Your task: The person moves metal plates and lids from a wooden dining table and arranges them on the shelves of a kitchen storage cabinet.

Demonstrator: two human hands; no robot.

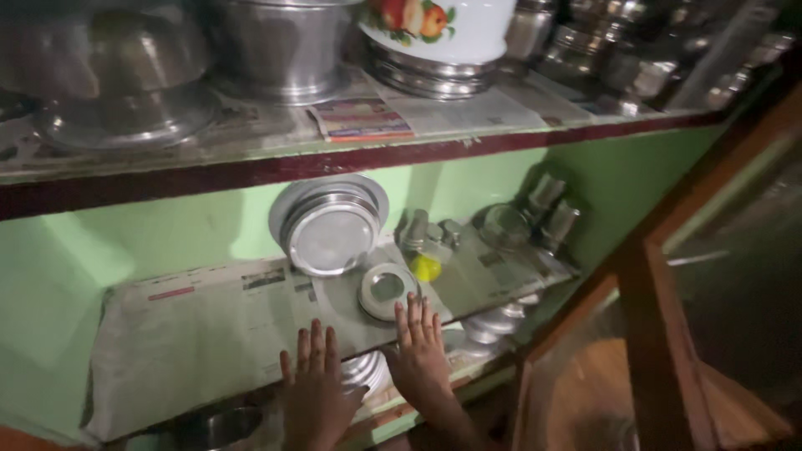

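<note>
My left hand [313,388] and my right hand [420,351] lie flat, fingers apart, on the newspaper [192,321] that lines the lower shelf. Neither hand holds anything. Just beyond my right fingertips sits a small round steel lid [386,290]. Two steel plates [330,227] lean upright against the green back wall behind it. A small yellow ball-like object [426,267] rests beside several small steel tumblers [428,234].
The upper shelf [251,171] carries large steel pots [280,46], a steel bowl [125,75] and a white pot with fruit print [434,29]. More steel cups [547,213] stand at the lower shelf's right. A wooden cabinet door frame [660,334] stands open at right.
</note>
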